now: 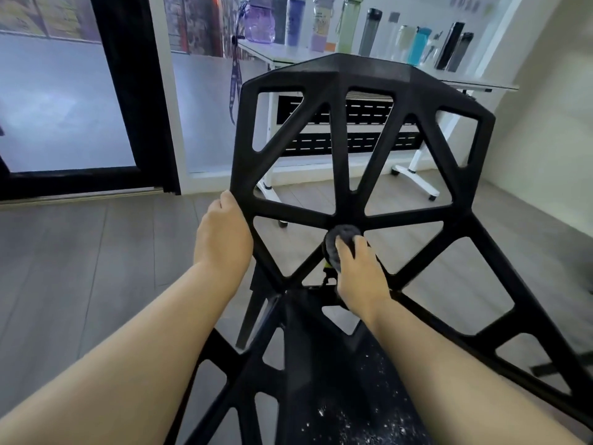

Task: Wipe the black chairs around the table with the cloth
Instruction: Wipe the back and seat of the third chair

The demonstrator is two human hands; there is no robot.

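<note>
- Chair [369, 72]: black, open-lattice back standing upright just before the camera; seat [333, 374] running out of the bottom edge, carrying white specks; legs mostly hidden
- Left hand [223, 234]: gripping the left edge of the chair back, thumb lying along the front, fingers curling behind the frame and going out of sight
- Right hand [361, 273]: holding the cloth, fingers curling over it and pressing it against the chair
- Cloth [337, 252]: dark, bunched into a wad, sitting at the point where the bars of the back are meeting; largely covered by the fingers, blurred
- Table [288, 53]: white, standing behind the chair, partly blocked by it
- Bottles [349, 24]: standing in a row on the table, tops being cut off by the frame, labels too blurred to read
- Floor [96, 252]: grey planks showing through the lattice
</note>
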